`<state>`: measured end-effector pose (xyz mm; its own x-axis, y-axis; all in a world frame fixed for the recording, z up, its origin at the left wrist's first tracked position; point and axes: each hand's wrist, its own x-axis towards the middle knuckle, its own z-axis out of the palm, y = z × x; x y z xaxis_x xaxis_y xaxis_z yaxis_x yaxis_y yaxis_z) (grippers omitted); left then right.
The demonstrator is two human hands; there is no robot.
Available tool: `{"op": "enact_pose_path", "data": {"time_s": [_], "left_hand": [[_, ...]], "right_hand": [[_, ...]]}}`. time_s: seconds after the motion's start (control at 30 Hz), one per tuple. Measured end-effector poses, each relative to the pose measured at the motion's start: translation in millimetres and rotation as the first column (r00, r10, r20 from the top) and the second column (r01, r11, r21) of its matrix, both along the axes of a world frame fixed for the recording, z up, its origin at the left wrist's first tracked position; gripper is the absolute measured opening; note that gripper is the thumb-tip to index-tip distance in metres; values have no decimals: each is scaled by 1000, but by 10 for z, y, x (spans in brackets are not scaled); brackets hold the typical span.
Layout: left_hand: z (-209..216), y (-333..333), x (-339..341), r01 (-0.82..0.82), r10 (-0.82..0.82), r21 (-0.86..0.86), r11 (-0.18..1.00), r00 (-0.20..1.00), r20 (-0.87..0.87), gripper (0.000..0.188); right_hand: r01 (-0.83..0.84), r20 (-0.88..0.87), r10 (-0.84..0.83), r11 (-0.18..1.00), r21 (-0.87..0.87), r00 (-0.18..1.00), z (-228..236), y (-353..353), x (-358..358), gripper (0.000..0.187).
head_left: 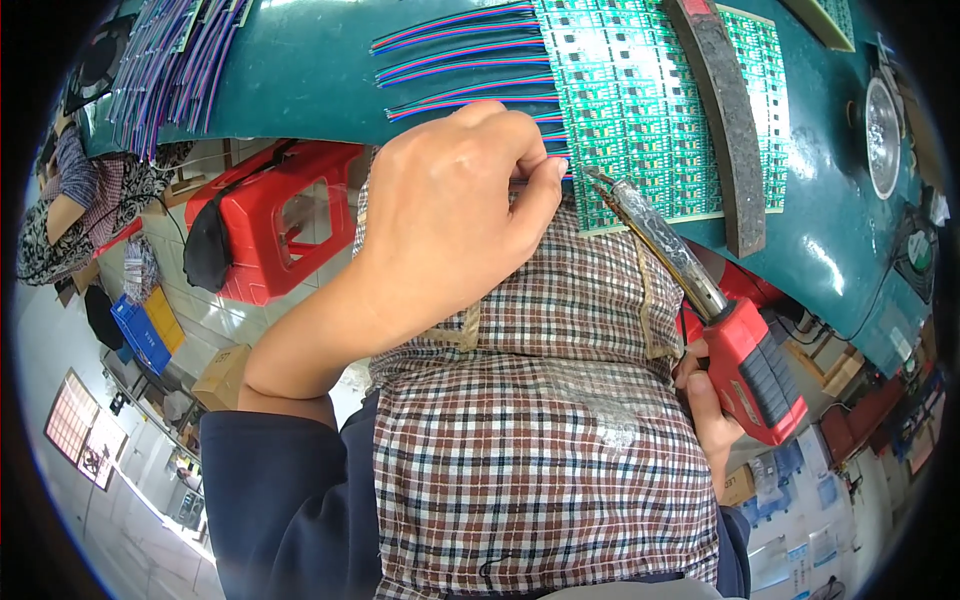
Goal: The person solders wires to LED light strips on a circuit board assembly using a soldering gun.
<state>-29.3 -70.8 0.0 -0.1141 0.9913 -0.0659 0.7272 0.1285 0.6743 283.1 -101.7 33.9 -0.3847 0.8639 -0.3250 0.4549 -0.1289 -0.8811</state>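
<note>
A large panel of small green circuit boards (637, 110) lies on the table, reaching its near edge. Bundles of thin coloured wires (465, 65) stick out from the panel's left side. My left hand (450, 205) is closed in a pinch at that side, with fine wire ends at the thumb and fingertips; the rest of these wires is hidden behind the hand. In my right hand (707, 405) is a soldering iron (757, 375) with a red and black handle. Its tip points up and left, close to the pinched wires at the panel's edge; I cannot tell whether it touches.
A dark metal bar (722, 120) lies across the panel. On the green table (310, 85), more wired boards (180, 70) are piled at the far left, and a round metal dish (881, 138) sits at the right. A red plastic stool (290, 225) stands left below the table; another person (85, 195) sits beyond.
</note>
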Motion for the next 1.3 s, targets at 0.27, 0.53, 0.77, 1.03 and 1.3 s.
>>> {"op": "enact_pose_path", "data": {"time_s": [0.27, 0.53, 0.77, 1.03, 1.3], "left_hand": [[-7, -18, 2, -14, 14, 1, 1000, 998, 54, 21], [-39, -11, 4, -13, 10, 45, 999, 999, 47, 22], [-21, -18, 24, -4, 5, 91, 996, 1000, -12, 23], [-45, -30, -5, 21, -20, 90, 996, 1000, -15, 21], [-52, -20, -4, 37, -38, 67, 997, 999, 22, 20]], "right_hand": [[-64, -41, 65, 997, 34, 997, -7, 80, -44, 20], [-63, -55, 64, 998, 27, 996, -18, 92, -47, 15], [25, -74, -26, 1000, -10, 997, 10, 7, -36, 16], [-69, 41, 68, 997, 40, 997, 13, 25, 17, 18], [8, -107, -11, 1000, -30, 994, 12, 49, -39, 16]]}}
